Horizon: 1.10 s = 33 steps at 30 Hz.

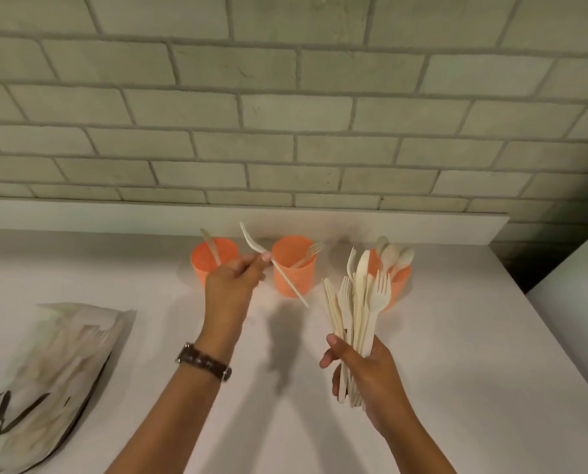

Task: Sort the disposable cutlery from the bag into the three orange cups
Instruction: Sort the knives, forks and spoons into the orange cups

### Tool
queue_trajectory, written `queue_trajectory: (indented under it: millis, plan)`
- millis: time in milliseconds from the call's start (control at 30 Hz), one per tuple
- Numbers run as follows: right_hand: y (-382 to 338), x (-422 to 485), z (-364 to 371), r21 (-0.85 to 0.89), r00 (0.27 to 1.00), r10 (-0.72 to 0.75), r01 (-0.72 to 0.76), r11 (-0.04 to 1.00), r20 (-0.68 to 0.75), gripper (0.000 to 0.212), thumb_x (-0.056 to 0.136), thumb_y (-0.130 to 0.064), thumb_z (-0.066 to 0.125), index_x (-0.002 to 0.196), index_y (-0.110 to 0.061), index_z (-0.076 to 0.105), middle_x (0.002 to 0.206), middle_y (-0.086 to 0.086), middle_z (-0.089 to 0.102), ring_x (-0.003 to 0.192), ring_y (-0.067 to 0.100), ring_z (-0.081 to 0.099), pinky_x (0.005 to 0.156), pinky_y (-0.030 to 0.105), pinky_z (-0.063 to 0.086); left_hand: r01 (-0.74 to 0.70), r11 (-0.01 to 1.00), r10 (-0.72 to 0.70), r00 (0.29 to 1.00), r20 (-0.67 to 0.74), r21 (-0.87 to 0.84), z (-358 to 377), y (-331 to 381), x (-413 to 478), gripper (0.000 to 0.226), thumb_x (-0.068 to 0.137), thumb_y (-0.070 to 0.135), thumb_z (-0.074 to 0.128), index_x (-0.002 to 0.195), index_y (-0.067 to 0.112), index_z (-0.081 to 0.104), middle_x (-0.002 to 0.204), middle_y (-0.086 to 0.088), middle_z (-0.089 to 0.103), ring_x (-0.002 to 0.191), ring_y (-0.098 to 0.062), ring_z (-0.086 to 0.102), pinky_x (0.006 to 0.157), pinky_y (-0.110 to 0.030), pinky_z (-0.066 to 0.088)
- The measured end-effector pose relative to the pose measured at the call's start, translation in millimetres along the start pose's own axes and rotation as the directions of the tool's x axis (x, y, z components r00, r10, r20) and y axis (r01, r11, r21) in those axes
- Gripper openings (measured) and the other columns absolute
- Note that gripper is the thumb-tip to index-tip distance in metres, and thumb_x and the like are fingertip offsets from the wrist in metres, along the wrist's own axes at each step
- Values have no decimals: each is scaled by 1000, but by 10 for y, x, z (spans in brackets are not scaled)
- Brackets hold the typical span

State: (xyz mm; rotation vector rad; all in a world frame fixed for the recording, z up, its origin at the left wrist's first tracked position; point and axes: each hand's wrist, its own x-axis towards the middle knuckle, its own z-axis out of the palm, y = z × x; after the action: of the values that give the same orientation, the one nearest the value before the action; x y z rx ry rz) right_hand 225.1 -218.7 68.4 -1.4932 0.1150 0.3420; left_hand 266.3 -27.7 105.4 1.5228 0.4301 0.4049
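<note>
Pale grey-green bricks form the wall (pixel 285 114) across the upper half of the view, ending at a low white ledge (pixel 114 213) along the back of a white desk (pixel 456 354). At the right edge a second white surface (pixel 576 268) is cut off by the frame, with a dark gap beside it.

Three orange cups stand in a row near the ledge. The left cup (pixel 198 265) holds one pale utensil whose kind is hard to make out. The middle cup (pixel 301 278) holds a fork (pixel 311 251) leaning against its right rim. The right cup (pixel 400 285) holds several spoons (pixel 397 256), bowls up.

The left hand (pixel 231 285), with a wristwatch (pixel 203 362) on its wrist, pinches a single fork (pixel 251 242) between thumb and fingertips. That fork slants in front of the middle cup, tines up and to the left. The hand covers the lower right of the left cup.

The right hand (pixel 368 367) has its fingers curled round the handles of a bundle of cutlery (pixel 361 302), forks and at least one knife fanning upward. The bundle hides much of the right cup's left side.

The bag (pixel 53 371) lies flat on the desk at the left, blurred, with dark markings. It is cut off by the left and bottom edges, and I cannot tell what is inside it.
</note>
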Motion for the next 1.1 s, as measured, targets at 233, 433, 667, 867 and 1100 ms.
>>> queue_trajectory:
  millis: [233, 433, 667, 867, 1100]
  plan:
    - [12, 57, -96, -4, 997, 20, -20, 1000, -69, 19, 86, -20, 66, 99, -8, 59, 60, 8, 64, 38, 20, 48, 38, 25, 39, -216, 942, 245, 966, -87, 258, 421, -10, 756, 14, 82, 21, 68, 82, 7, 72, 73, 1, 65, 73, -13, 58, 66, -15, 41]
    - [-15, 98, -138, 38, 997, 8, -5, 999, -80, 17, 82, -18, 69, 92, -6, 62, 60, 9, 63, 38, 20, 49, 39, 24, 40, -94, 901, 69, 995, 75, 423, 578, -535, 915, 18, 77, 20, 72, 93, 12, 70, 91, 1, 63, 84, -15, 58, 72, -17, 43]
    - [-59, 112, -142, 210, 996, 88, -92, 973, 28, 29, 79, -27, 66, 94, -2, 61, 70, 15, 65, 43, 18, 44, 43, 25, 37, -134, 902, 97, 989, 111, 410, 385, -449, 390, 31, 80, 22, 71, 109, 12, 66, 108, 0, 63, 66, -3, 55, 62, -7, 40]
    - [-105, 101, -62, 302, 975, 48, -114, 946, 216, 30, 82, -25, 67, 96, 0, 60, 74, 17, 65, 39, 15, 41, 40, 22, 35, 100, 980, -155, 927, 341, 174, 223, -159, -515, 10, 74, 33, 73, 83, 29, 74, 82, 10, 73, 70, -7, 55, 69, -12, 46]
    - [-91, 65, 181, 28, 971, 2, -9, 1000, 238, 31, 77, -25, 65, 99, -3, 65, 56, 8, 55, 48, 18, 53, 50, 26, 44, -3, 974, -64, 954, 291, 225, 52, -174, -687, 4, 74, 34, 74, 70, 32, 74, 76, 10, 69, 59, -6, 48, 62, -21, 45]
